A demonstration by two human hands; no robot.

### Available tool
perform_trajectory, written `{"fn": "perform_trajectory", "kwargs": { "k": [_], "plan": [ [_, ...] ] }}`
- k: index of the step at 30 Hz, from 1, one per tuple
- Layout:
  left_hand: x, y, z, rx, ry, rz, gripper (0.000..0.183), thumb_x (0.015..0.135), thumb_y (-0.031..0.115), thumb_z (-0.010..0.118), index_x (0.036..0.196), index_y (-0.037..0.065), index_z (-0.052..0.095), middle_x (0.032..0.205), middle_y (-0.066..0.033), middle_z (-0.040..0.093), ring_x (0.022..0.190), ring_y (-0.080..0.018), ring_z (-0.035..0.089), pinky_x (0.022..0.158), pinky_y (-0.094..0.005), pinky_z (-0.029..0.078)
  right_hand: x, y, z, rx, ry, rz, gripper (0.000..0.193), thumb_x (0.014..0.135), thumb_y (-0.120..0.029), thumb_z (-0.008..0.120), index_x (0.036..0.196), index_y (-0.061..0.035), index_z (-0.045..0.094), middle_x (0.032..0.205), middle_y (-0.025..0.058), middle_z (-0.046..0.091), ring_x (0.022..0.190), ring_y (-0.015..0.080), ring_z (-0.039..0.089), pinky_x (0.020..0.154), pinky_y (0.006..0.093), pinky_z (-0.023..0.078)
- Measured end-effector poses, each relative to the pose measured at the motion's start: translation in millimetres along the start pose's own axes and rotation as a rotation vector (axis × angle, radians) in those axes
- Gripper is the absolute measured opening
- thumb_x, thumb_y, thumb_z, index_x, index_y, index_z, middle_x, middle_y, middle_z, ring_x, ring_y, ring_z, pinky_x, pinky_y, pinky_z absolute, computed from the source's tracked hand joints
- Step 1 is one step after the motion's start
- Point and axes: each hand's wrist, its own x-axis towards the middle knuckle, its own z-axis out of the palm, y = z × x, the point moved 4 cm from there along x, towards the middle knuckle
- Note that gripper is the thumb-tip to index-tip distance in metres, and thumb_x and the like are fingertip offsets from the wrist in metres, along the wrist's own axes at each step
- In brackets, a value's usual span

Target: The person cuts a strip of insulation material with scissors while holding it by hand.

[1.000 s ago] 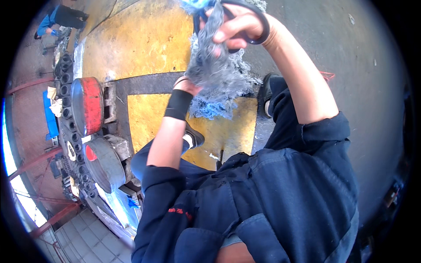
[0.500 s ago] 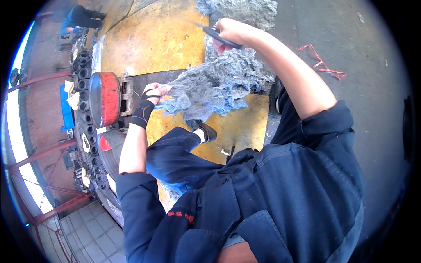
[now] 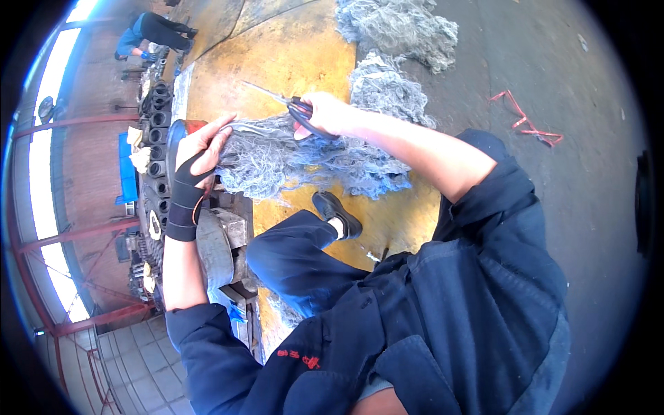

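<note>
A tangled mass of grey-blue fibre (image 3: 266, 155) stretches between my hands above a yellow sheet on the floor. My left hand (image 3: 199, 151), in a black wrist wrap, has its fingers at the left end of the fibre and seems to pinch its edge; the fingertips are partly hidden. In my right hand (image 3: 324, 114) is a pair of scissors (image 3: 301, 109) with black handles, held over the upper edge of the mass. Their thin blades point up and left, away from my body, slightly blurred.
More fibre heaps (image 3: 401, 28) lie at the far side. A red drum (image 3: 196, 126) stands partly behind my left hand, beside rows of dark ring-shaped parts (image 3: 158, 135). Red strapping (image 3: 523, 123) lies on the floor at right. Another person (image 3: 149, 38) bends over at far left.
My left hand has moved left and toward the drum. My right hand has come down and left with the scissors, closer to the left hand. The whole view has shifted a little.
</note>
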Motion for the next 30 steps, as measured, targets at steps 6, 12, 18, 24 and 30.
{"fn": "perform_trajectory", "kwargs": {
  "k": [6,12,18,24,30],
  "plan": [
    [-5.5,33.8,-8.4,0.045,0.02,-0.048,0.024,0.088,0.02,0.059,0.105,0.004,0.065,0.088,-0.0068,0.067,0.079,-0.0098,0.059,0.072,-0.022,0.046,-1.6,-23.1,17.0,0.23,0.193,-0.209,0.038,0.062,-0.02,0.083,0.083,-0.0046,0.054,0.072,0.0006,0.057,0.068,0.0118,0.052,0.067,0.0273,0.044],
    [12.1,22.1,-1.4,-0.255,0.093,0.083,0.022,0.082,0.018,0.066,0.089,-0.002,0.065,0.078,-0.0025,0.06,0.075,-0.0141,0.056,0.068,-0.0257,0.043,3.8,-34.0,-0.1,0.192,0.152,-0.132,0.036,0.065,-0.018,0.081,0.086,-0.0032,0.056,0.075,0.0016,0.056,0.069,0.0101,0.051,0.065,0.0268,0.044],
    [15.3,-31.2,5.9,-0.351,-0.094,-0.156,0.021,0.086,0.022,0.062,0.087,0.001,0.066,0.078,0.0015,0.061,0.073,-0.0063,0.053,0.068,-0.0212,0.041,0.8,-54.7,-33.6,0.354,0.022,-0.137,0.036,0.066,-0.018,0.08,0.089,-0.0018,0.058,0.077,0.0032,0.058,0.074,0.0123,0.054,0.07,0.0266,0.044],
    [22.1,-15.9,35.5,-0.401,-0.121,0.057,0.019,0.084,0.019,0.064,0.085,0.0,0.066,0.079,-0.0004,0.059,0.075,-0.0079,0.052,0.069,-0.0214,0.039,-3.2,-57.5,-56.7,-0.421,0.319,-0.259,0.037,0.068,-0.027,0.072,0.092,-0.0027,0.058,0.085,0.0119,0.064,0.083,0.0288,0.062,0.072,0.035,0.048],
    [14.2,-14.5,16.9,-0.555,0.023,0.041,0.024,0.088,0.027,0.06,0.084,0.004,0.065,0.076,0.0017,0.061,0.07,-0.0052,0.049,0.064,-0.0202,0.036,-2.2,-57.6,-76.6,-0.442,0.354,-0.231,0.034,0.073,-0.027,0.069,0.096,-0.0051,0.059,0.087,0.0123,0.065,0.087,0.03,0.062,0.075,0.0379,0.047]
  ]
}}
